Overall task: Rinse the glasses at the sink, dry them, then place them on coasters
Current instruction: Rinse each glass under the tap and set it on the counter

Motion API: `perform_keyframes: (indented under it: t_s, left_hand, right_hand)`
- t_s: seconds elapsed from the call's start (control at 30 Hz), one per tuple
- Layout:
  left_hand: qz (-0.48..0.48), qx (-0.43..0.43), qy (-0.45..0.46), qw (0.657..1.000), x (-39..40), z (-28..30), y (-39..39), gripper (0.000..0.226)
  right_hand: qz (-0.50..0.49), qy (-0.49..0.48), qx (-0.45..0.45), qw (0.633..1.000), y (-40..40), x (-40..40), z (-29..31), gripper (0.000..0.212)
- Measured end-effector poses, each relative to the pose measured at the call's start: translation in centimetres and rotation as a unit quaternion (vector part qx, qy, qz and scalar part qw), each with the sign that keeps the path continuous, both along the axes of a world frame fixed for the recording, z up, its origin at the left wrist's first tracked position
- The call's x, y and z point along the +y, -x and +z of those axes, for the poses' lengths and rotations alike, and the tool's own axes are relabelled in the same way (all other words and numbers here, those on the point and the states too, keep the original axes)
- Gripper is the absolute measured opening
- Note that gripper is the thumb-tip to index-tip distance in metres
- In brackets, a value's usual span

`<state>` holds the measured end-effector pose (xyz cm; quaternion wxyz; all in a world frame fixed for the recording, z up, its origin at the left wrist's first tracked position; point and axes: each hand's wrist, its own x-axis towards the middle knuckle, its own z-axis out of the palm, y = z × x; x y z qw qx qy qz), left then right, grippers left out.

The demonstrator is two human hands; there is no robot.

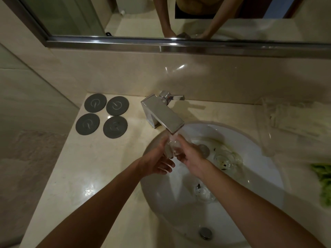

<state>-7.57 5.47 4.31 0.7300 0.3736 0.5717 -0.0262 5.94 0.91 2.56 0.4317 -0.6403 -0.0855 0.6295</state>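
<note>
Gripping one glass [172, 147] under the faucet [163, 114], both hands [176, 157] mid-basin, rim [272, 158] well apart.

Dim warm light, countertop [89, 190] glare, wide-angle edges bent and soft.

Clear glass [172, 146] at frame centre, under the faucet. Two soiled glasses [226, 159] [204, 191] lower right. Four grey coasters [102, 115] upper left.

mirror [125, 18] on wall | green cloth [322, 183] at counter's right edge | plastic bag [286, 119] behind it
</note>
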Motion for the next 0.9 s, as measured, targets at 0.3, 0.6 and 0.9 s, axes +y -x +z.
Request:
perform_keyframes:
  t_s: [0.3, 0.6, 0.9]
  left_hand:
    - [-0.045, 0.016, -0.297, 0.954, -0.2, 1.4, -0.2, 0.042]
    - [-0.138, 0.052, -0.314, 0.938, -1.2, 3.4, 1.9, 0.034]
    - [-0.263, 0.130, -0.465, 0.835, -2.6, 5.8, 10.6, 0.041]
  right_hand:
    - [-0.170, 0.087, 0.239, 0.952, 1.5, -1.6, 0.9, 0.071]
    - [-0.092, 0.108, 0.127, 0.982, 2.2, -3.0, 2.6, 0.068]
    - [0.252, -0.073, -0.302, 0.917, 6.7, -2.9, 8.2, 0.075]
